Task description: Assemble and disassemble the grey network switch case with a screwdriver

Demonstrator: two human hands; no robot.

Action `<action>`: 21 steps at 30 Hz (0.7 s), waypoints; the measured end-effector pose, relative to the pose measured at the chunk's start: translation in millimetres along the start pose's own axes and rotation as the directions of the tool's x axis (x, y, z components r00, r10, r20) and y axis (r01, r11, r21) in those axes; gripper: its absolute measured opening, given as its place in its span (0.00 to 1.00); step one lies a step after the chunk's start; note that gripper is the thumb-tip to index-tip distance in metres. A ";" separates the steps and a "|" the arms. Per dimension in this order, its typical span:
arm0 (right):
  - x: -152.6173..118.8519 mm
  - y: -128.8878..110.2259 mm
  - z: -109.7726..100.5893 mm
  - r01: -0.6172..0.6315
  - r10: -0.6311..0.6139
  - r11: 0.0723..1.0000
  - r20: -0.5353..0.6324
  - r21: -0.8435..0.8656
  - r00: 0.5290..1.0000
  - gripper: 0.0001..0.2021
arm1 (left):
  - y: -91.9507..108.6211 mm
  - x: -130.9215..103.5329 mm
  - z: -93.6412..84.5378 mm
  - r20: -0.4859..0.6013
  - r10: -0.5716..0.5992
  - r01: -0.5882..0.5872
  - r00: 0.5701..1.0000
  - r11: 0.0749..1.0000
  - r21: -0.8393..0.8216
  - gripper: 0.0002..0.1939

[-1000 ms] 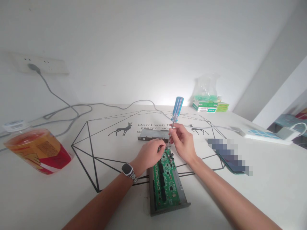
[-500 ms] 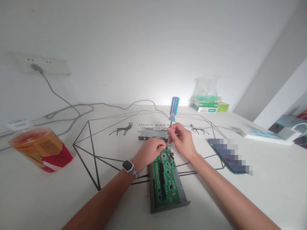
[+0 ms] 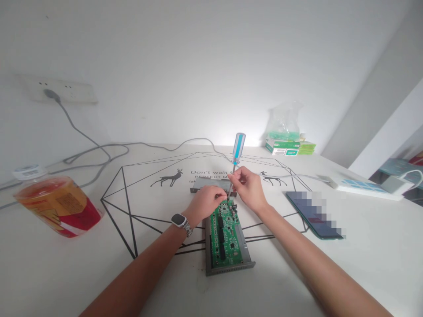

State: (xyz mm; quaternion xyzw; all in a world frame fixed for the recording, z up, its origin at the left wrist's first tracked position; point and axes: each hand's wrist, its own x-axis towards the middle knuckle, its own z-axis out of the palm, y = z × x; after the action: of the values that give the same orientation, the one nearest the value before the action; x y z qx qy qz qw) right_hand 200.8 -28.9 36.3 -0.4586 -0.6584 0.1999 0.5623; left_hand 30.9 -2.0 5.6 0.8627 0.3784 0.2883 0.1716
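Observation:
A green circuit board (image 3: pixel 228 240) lies in a grey metal tray (image 3: pixel 209 246) on the table before me. Above its far end a screwdriver (image 3: pixel 238 149) with a clear and blue handle stands nearly upright, tip down at the board. My right hand (image 3: pixel 247 187) is closed in a pinch round its metal shaft. With fingertips pressed together, my left hand (image 3: pixel 207 202) is by the screwdriver's tip at the board's far edge; whatever it pinches there is too small to make out. Partly behind my hands lies a grey metal cover (image 3: pixel 201 182).
A drink bottle (image 3: pixel 57 204) stands at the left. To the right lie a phone (image 3: pixel 307 211) and a white power strip (image 3: pixel 357 185). Green and white boxes (image 3: pixel 282 147) sit by the wall under a clear plastic bag (image 3: pixel 286 119). A grey cable (image 3: pixel 142 142) runs along the back.
The tray with the board has shifted slightly away from me. The screwdriver handle has turned about its axis and tipped a little left; my right hand has moved slightly left with it.

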 end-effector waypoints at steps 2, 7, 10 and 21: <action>3.0 1.0 1.0 0.000 0.000 1.000 0.003 -0.009 1.000 0.15 | -0.8 3.0 0.6 0.021 0.013 -0.012 1.000 0.999 -0.053 0.10; 4.7 1.5 4.2 0.009 -0.009 1.000 0.003 -0.003 1.000 0.13 | 6.8 18.5 -10.8 0.125 0.062 -0.032 0.990 0.972 -0.233 0.09; 3.2 1.9 3.8 0.004 -0.004 1.000 -0.011 0.016 1.000 0.14 | 10.3 30.2 -19.4 0.200 0.074 -0.025 0.977 0.971 -0.237 0.14; 0.0 11.6 2.5 0.016 -0.019 0.999 -0.084 -0.043 0.996 0.15 | -0.2 22.8 21.6 -0.142 -0.061 -0.027 0.988 0.834 -0.552 0.09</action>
State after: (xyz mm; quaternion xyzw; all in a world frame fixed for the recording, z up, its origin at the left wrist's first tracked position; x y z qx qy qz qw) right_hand 202.9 -22.5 26.6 -0.4726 -0.6422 0.1616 0.5815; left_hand 56.8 13.6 -2.8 0.7484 0.2989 0.4490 0.3859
